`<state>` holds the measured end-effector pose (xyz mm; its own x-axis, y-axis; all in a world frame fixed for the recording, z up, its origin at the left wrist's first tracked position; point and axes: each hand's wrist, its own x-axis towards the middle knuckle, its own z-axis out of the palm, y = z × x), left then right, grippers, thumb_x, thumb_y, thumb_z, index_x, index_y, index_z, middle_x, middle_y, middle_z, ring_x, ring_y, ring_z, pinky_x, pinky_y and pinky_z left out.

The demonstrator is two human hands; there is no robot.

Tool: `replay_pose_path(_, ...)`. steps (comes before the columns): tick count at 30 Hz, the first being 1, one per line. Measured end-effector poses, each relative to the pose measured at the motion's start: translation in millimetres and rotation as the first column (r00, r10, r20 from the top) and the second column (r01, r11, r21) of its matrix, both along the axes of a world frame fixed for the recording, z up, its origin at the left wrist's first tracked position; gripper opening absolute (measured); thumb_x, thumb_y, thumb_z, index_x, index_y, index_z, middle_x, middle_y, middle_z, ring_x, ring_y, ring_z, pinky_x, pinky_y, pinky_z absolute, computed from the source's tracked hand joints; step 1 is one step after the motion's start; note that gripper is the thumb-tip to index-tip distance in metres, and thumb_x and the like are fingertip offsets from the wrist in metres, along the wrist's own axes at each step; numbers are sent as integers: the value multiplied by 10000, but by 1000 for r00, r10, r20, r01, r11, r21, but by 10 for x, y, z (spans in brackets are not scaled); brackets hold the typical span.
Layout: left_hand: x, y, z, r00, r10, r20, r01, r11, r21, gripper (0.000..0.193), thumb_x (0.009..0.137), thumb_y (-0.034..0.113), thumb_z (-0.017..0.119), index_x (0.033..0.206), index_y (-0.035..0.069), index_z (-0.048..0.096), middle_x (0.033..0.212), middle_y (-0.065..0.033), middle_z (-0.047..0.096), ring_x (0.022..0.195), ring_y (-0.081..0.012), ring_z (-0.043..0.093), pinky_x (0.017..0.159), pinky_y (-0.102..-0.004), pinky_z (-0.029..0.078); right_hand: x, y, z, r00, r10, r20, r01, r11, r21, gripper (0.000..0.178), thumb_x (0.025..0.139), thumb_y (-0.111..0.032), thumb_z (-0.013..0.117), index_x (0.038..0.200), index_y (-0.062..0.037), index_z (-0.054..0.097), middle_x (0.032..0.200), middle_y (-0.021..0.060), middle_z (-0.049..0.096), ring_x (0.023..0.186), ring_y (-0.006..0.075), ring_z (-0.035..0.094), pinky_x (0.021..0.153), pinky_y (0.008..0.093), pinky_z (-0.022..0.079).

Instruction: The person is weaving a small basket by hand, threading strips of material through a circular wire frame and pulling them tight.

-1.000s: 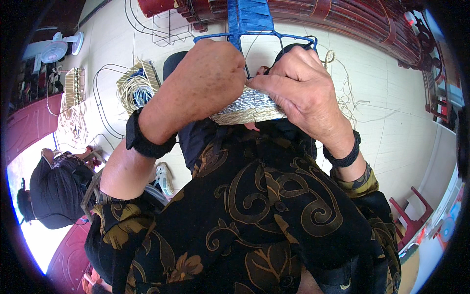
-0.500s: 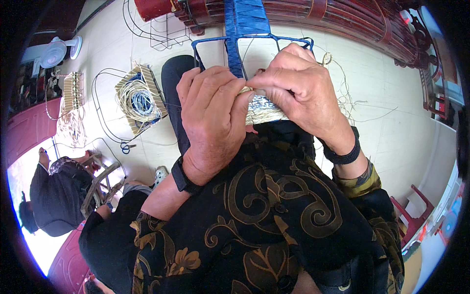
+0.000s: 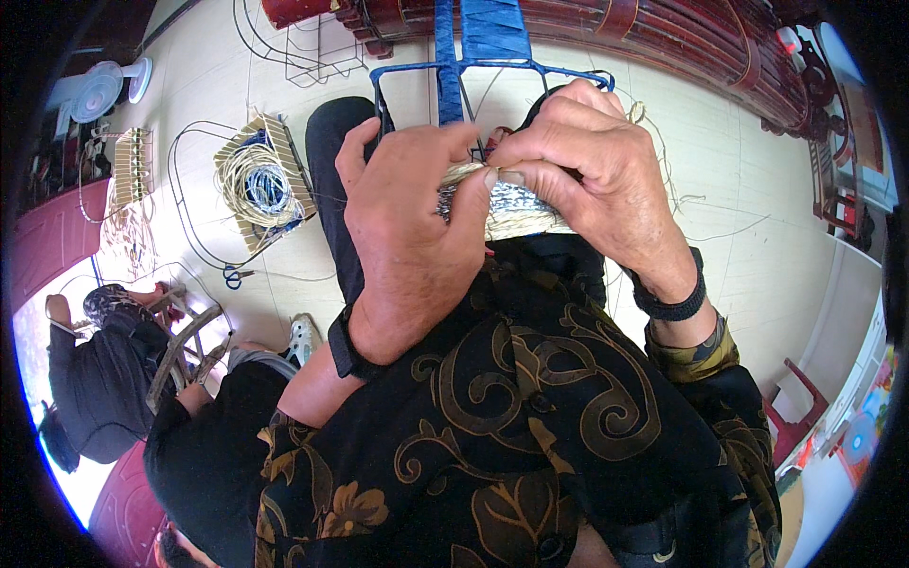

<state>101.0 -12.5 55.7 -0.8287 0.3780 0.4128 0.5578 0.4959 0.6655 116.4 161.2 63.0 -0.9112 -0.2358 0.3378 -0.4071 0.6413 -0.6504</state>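
Observation:
A woven strip of cream and blue-white cord (image 3: 530, 223) lies across my lap, below a frame wrapped in blue (image 3: 502, 64). My left hand (image 3: 405, 189) is at the strip's upper edge, thumb pressed on the cream cord. Its index finger is lifted away from the thumb and blurred, and its outer fingers are raised. Beside that thumb, my right hand (image 3: 597, 170) pinches the cream cord between thumb and index finger, its other fingers curled. The two thumb tips almost meet. What lies behind the strip is hidden.
Coiled cord (image 3: 254, 180) lies on striped card at the left, near scissors (image 3: 237, 276). More cord hangs by another card (image 3: 131, 180). Loose strands (image 3: 724, 227) trail at the right. A person in black (image 3: 104, 379) sits left beside a chair frame (image 3: 182, 341). Red wooden furniture (image 3: 653, 47) spans the back.
My left index finger has lifted away from the thumb, baring more of the strip's left part. My right hand keeps its pinch, slightly farther right.

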Motion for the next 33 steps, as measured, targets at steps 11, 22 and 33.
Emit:
replay_pose_path(11,79,30,-26,989,69,-132,-70,998,-7,85,710,9,663,781,35,624,802,-72,622,831,-211,605,904,-377,350,7,-9,-14,1000,-4,2,4,1000,-12,68,717,-164,686,759,-126,649,685,-1,583,736,198,526,726,319,371)
replay_pose_path(22,53,56,14,979,81,-185,-97,992,-81,73,703,0,646,772,13,626,865,-94,619,896,-250,594,892,-392,364,-40,13,-33,999,39,-5,-39,999,-21,65,724,-155,680,761,-116,644,703,4,590,762,205,530,751,331,363)
replay_pose_path(33,30,42,-4,969,-10,-245,-18,994,-112,92,683,-10,647,772,7,627,853,-99,616,883,-252,600,879,-390,380,-15,39,-11,998,55,32,-54,998,-43,61,731,-153,676,761,-113,642,700,1,587,761,201,528,757,330,357)
